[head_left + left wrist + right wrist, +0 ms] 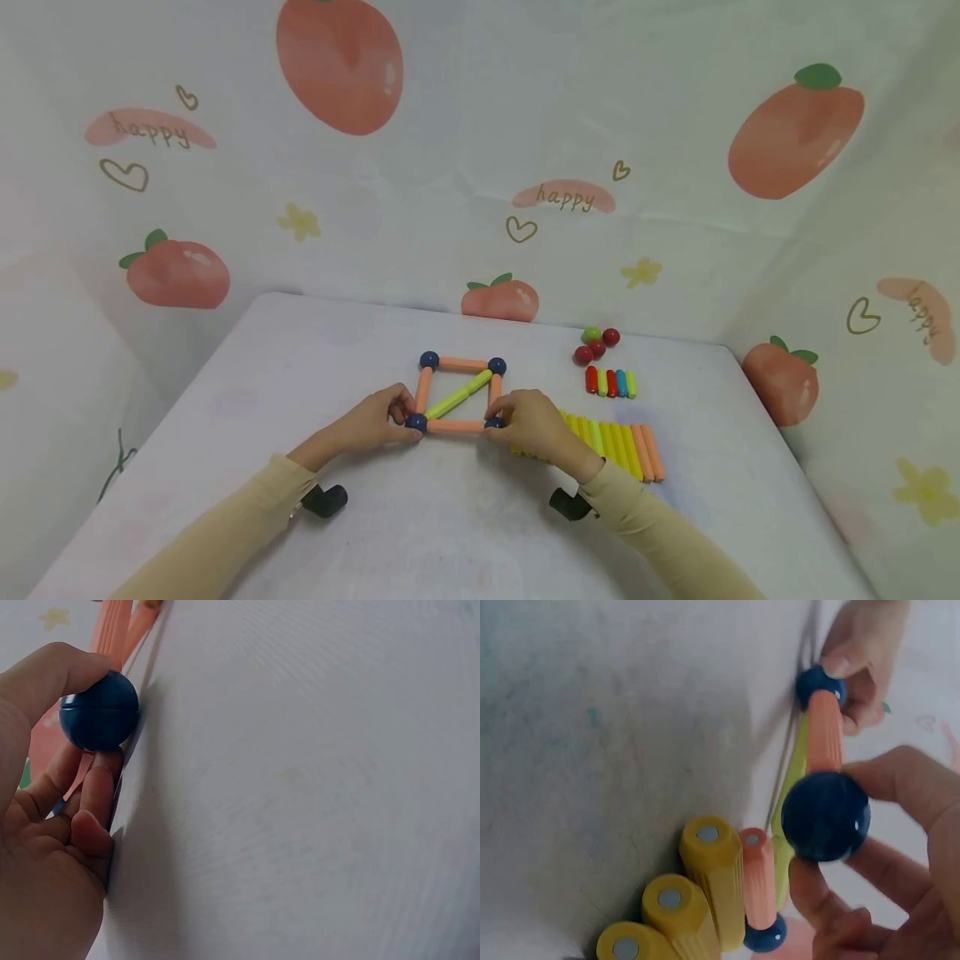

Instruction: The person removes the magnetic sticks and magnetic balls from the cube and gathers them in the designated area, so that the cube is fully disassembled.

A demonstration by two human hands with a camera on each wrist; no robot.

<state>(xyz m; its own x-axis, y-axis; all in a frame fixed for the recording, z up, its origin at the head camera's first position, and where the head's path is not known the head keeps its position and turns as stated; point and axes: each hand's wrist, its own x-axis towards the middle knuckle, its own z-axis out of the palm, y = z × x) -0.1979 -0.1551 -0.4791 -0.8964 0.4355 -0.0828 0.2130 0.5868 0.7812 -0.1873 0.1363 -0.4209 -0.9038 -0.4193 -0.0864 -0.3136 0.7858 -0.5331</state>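
Note:
Magnetic rods and dark blue balls lie as a square on the table. Its sides are orange rods (457,427), and a yellow-green diagonal (450,405) crosses it. My left hand (372,419) pinches the near-left blue ball (100,711) between thumb and fingers. At the near-right corner, my right hand (536,425) pinches another blue ball (825,817), joined to the front orange rod (825,731). The right-side orange rod (757,877) shows a bare metal end apart from that ball. Blue balls (429,361) also sit at the far corners.
A row of yellow rods (618,446), with some orange ones at its right end, lies beside and partly under my right hand. Behind it are short coloured rods (611,383). Red balls (583,355) and a green ball (592,334) sit near the back edge, before a printed cloth.

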